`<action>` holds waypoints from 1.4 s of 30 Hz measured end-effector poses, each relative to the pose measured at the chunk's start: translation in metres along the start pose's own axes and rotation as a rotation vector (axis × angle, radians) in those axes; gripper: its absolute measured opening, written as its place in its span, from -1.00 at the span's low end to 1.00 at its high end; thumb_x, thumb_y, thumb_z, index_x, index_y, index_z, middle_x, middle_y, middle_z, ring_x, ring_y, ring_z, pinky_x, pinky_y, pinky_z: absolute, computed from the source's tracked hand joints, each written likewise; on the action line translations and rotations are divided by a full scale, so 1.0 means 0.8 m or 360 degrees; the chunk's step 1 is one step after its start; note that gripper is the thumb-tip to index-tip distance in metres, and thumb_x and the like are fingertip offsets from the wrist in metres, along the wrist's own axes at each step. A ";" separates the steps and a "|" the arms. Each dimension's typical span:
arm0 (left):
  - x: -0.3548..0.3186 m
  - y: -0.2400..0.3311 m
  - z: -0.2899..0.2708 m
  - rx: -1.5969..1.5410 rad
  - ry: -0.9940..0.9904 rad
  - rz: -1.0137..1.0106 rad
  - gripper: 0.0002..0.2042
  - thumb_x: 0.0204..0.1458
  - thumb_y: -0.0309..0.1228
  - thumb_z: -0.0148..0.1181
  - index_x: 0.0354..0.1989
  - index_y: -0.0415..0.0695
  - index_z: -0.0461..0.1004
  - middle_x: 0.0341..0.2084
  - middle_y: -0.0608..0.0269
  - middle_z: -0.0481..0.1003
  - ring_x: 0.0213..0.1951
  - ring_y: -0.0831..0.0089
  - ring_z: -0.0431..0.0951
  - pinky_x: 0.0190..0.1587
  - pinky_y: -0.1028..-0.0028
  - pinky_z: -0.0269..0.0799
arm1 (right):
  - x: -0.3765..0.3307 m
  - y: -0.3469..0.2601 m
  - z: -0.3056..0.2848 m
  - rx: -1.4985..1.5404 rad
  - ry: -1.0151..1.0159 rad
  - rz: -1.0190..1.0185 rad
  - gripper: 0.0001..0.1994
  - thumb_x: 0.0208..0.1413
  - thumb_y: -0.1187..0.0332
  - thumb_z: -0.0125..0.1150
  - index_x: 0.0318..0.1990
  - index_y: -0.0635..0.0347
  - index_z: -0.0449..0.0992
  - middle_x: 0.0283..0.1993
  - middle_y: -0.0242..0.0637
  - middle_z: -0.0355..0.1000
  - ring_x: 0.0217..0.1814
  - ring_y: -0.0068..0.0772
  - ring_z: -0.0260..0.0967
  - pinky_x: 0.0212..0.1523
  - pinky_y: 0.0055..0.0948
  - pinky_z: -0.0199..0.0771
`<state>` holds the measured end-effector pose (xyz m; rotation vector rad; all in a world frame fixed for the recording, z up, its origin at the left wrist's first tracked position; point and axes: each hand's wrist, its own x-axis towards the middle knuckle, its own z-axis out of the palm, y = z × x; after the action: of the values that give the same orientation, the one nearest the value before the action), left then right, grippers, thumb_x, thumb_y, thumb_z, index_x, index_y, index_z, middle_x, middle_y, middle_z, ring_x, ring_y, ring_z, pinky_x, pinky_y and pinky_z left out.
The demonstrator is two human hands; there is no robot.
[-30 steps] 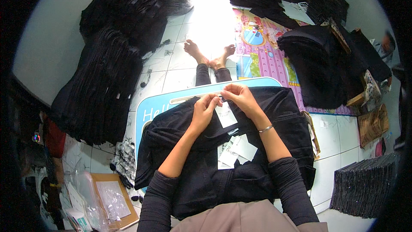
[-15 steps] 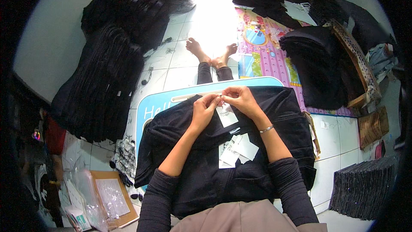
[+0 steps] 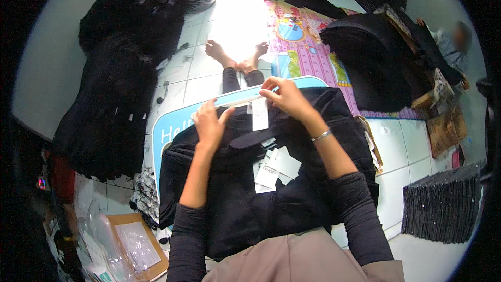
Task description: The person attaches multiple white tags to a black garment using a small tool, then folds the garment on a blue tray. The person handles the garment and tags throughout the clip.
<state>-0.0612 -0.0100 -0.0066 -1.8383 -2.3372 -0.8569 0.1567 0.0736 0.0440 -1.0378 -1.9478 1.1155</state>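
A black garment (image 3: 292,214) lies folded across the light blue lap table (image 3: 224,100) in front of me. A white hang tag (image 3: 260,117) rests upright at its far edge, between my hands. My left hand (image 3: 210,125) hovers over the garment left of the tag, open with fingers spread and nothing in it. Just right of the tag's top is my right hand (image 3: 287,99), its thumb and forefinger curved and slightly apart; no held thing shows. Several loose white tags (image 3: 282,163) lie in a heap on the garment's middle, nearer me. A black fabric strip (image 3: 250,140) lies between the heap and the single tag.
Tall piles of black garments (image 3: 109,104) stand at the left. More black garments (image 3: 365,57) lie beside a pink patterned mat (image 3: 308,47) at the right. A stack of dark flat pieces (image 3: 441,203) stands lower right. Another person (image 3: 451,47) is at the far right edge.
My hands, earlier together at the tag's top, have parted; the left moved left and opened. The tag now lies between them. The view has shifted, and a person shows at the far right.
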 end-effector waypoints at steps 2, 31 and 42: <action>0.001 -0.020 -0.006 -0.0173 -0.0237 -0.0150 -0.42 -0.24 0.04 0.40 -0.17 -0.21 0.52 -0.21 0.05 0.50 -0.09 0.10 0.46 0.02 0.15 0.27 | -0.017 -0.010 -0.037 -0.0220 -0.0193 -0.0086 -0.84 0.00 0.41 0.27 -0.42 0.38 0.57 -0.60 -0.17 0.48 -0.57 -0.43 0.44 -0.49 -0.43 0.42; -0.112 -0.016 -0.117 -0.1125 -0.1095 0.0290 -0.33 -0.22 -0.63 0.38 0.18 -0.34 0.31 0.04 0.03 0.47 0.06 0.32 0.48 0.14 0.36 0.37 | -0.318 0.258 -0.261 -0.0829 0.1168 0.0870 -0.74 -0.02 0.25 0.31 -0.29 0.29 0.62 -0.44 -0.11 0.55 -0.39 -0.24 0.54 -0.31 -0.37 0.48; -0.055 -0.032 -0.054 0.0090 -0.0540 0.0397 -0.37 0.11 0.04 0.06 0.36 0.21 0.12 0.37 0.13 0.06 0.39 0.11 -0.02 0.37 0.07 -0.18 | -0.208 0.032 -0.148 -0.1250 0.0103 -0.0479 -0.18 -0.23 -0.05 0.45 0.17 0.25 0.33 -0.02 -0.01 0.46 0.08 -0.06 0.40 0.11 -0.17 0.35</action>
<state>-0.0843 -0.0714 0.0039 -2.3421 -2.1999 -0.4767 0.3406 -0.0184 0.0459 -1.0746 -2.4404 0.1224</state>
